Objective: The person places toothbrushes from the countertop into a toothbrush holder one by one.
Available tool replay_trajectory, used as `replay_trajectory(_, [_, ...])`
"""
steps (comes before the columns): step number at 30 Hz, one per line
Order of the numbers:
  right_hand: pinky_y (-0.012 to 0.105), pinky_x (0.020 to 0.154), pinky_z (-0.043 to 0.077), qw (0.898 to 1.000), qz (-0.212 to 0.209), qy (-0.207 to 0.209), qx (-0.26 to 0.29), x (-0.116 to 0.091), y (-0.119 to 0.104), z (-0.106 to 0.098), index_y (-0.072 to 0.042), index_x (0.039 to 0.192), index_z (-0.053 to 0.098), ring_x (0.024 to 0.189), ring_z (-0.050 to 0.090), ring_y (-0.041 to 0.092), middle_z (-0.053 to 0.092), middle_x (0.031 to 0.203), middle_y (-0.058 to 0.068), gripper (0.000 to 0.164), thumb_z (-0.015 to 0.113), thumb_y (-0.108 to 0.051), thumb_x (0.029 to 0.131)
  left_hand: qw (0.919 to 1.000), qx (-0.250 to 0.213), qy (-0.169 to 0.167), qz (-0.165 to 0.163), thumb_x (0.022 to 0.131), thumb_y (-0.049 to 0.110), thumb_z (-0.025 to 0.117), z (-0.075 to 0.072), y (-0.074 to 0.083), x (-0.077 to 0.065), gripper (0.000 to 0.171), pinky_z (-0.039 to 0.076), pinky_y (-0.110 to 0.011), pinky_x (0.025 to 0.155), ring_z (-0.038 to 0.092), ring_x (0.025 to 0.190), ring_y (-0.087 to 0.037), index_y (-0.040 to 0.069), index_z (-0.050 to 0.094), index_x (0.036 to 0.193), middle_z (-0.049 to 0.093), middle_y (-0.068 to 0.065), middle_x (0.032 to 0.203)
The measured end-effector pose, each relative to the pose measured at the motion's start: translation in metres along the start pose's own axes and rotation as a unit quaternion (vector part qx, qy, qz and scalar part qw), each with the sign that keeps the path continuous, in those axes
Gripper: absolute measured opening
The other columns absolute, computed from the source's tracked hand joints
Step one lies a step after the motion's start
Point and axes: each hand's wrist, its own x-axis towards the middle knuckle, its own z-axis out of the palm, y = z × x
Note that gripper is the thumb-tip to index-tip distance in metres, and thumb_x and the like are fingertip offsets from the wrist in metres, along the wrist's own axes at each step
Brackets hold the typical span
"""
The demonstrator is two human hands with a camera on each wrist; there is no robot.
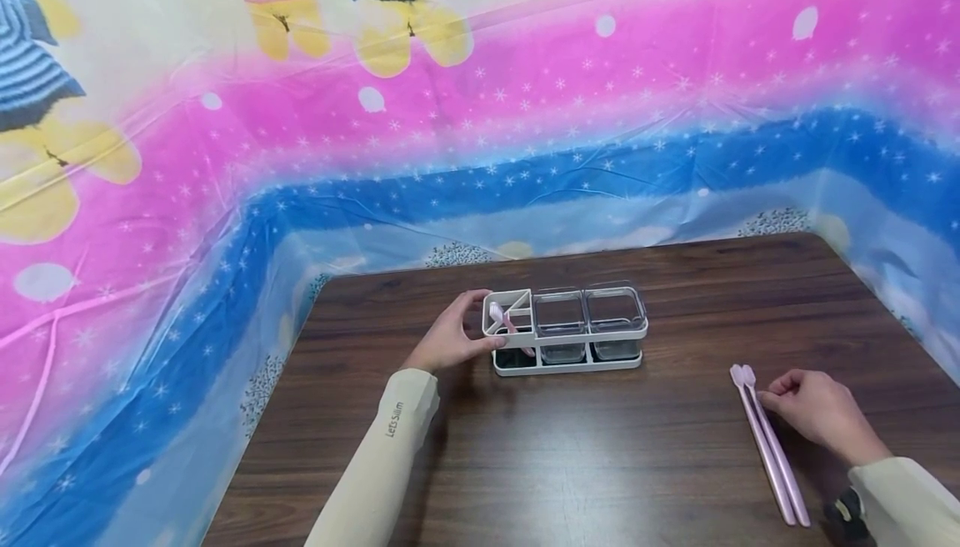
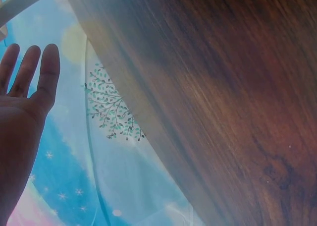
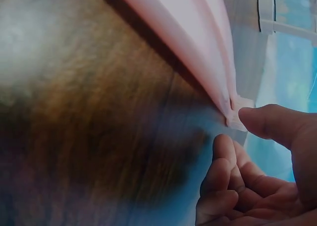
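Observation:
A white toothbrush holder [image 1: 569,370] with two clear cups stands towards the back of the table. One pink toothbrush [image 1: 512,323] leans in its left compartment, head up. My left hand [image 1: 448,337] grips the holder's left end, thumb along the front rim and fingers at the back; the left wrist view shows several of those fingers [image 2: 49,70] stretched out. Two more pink toothbrushes [image 1: 768,447] lie side by side at the right, heads pointing away. Beside their heads is my right hand [image 1: 821,414], fingers loosely bent. Its thumb [image 3: 267,121] meets the bristles [image 3: 242,114], apart from the fingers.
The dark wooden table [image 1: 600,464] reaches back to a patterned cloth [image 1: 480,188] that hangs behind it and along both sides. A dark band [image 1: 851,514] sits at my right wrist.

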Motion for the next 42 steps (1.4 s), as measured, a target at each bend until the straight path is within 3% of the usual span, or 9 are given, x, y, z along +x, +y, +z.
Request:
replay_trajectory(10, [0.037, 0.058, 0.039, 1.0, -0.017, 0.0, -0.004, 0.001, -0.002, 0.007, -0.004, 0.078, 0.065, 0.062, 0.049, 0.019, 0.059, 0.071, 0.003, 0.021, 0.068, -0.024, 0.081, 1.0, -0.002, -0.003, 0.006, 0.072, 0.051, 0.077, 0.0, 0.001, 0.001, 0.083, 0.042, -0.045, 0.094, 0.043, 0.122, -0.019, 0.025, 0.039, 0.141, 0.04, 0.002, 0.14])
replay_trajectory(16, [0.042, 0.062, 0.042, 1.0, -0.029, 0.003, -0.013, 0.001, -0.006, 0.009, -0.005, 0.077, 0.065, 0.063, 0.05, 0.02, 0.061, 0.073, 0.006, 0.017, 0.067, -0.021, 0.08, 1.0, 0.005, -0.003, -0.001, 0.072, 0.053, 0.077, -0.001, 0.0, 0.0, 0.083, 0.04, -0.048, 0.096, 0.042, 0.124, -0.019, 0.027, 0.039, 0.141, 0.039, 0.003, 0.141])
replay_trajectory(27, [0.043, 0.062, 0.041, 1.0, -0.001, -0.011, -0.018, 0.002, -0.012, 0.007, -0.005, 0.077, 0.065, 0.065, 0.051, 0.023, 0.059, 0.074, 0.006, 0.017, 0.066, -0.022, 0.081, 1.0, 0.003, -0.004, 0.001, 0.073, 0.052, 0.077, -0.001, 0.001, 0.0, 0.084, 0.039, -0.047, 0.097, 0.041, 0.125, -0.019, 0.023, 0.039, 0.142, 0.039, 0.003, 0.141])
replay_trajectory(33, [0.043, 0.061, 0.04, 1.0, 0.006, -0.006, -0.023, 0.0, -0.014, 0.007, -0.007, 0.074, 0.065, 0.065, 0.052, 0.026, 0.059, 0.072, 0.005, 0.017, 0.066, -0.024, 0.079, 1.0, -0.001, -0.002, 0.002, 0.072, 0.052, 0.077, -0.001, 0.001, 0.0, 0.082, 0.04, -0.048, 0.096, 0.043, 0.125, -0.023, 0.026, 0.039, 0.141, 0.04, 0.002, 0.141])
replay_trajectory(42, [0.051, 0.067, 0.038, 0.999, 0.037, -0.002, -0.02, 0.002, -0.016, 0.006, -0.007, 0.071, 0.067, 0.071, 0.055, 0.035, 0.062, 0.072, 0.009, 0.021, 0.07, -0.027, 0.077, 1.0, 0.006, 0.001, 0.005, 0.072, 0.055, 0.076, 0.0, -0.001, 0.001, 0.082, 0.038, -0.048, 0.098, 0.042, 0.126, -0.021, 0.027, 0.04, 0.14, 0.041, 0.003, 0.14])
